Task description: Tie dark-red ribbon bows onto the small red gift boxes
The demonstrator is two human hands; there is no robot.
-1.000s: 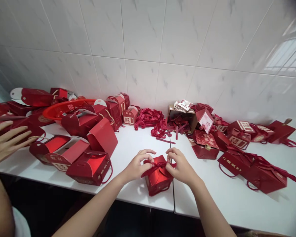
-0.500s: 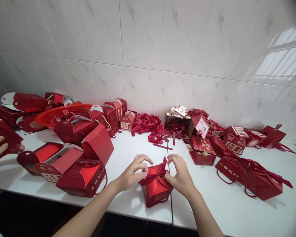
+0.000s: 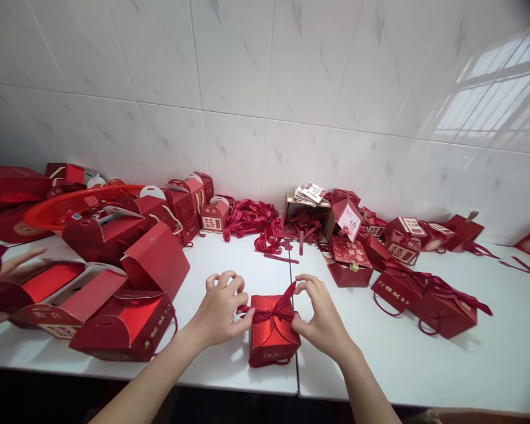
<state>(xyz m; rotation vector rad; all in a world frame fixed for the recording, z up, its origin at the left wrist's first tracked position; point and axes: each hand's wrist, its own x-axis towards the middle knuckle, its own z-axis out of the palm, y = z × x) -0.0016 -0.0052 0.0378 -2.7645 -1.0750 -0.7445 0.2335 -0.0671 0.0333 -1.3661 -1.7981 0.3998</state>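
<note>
Near the front edge of the white tabletop [image 3: 229, 259], a small glossy red paper gift box [image 3: 271, 341] stands between both hands. The left hand [image 3: 221, 309] and right hand [image 3: 320, 315] each pinch an end of its dark red satin ribbon [image 3: 279, 307], fingers closed. Even outward pulls, knot centred over the lid, should tighten it without crushing.

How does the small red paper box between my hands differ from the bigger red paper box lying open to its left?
The small red paper box is closed, with its flaps folded over. The bigger red paper box gapes open and shows its bright inside. The small box has a dark red ribbon across its top, pinched by the left hand and right hand. The bigger box shows no ribbon, and no hand touches it. Both rest on the white table.
</note>
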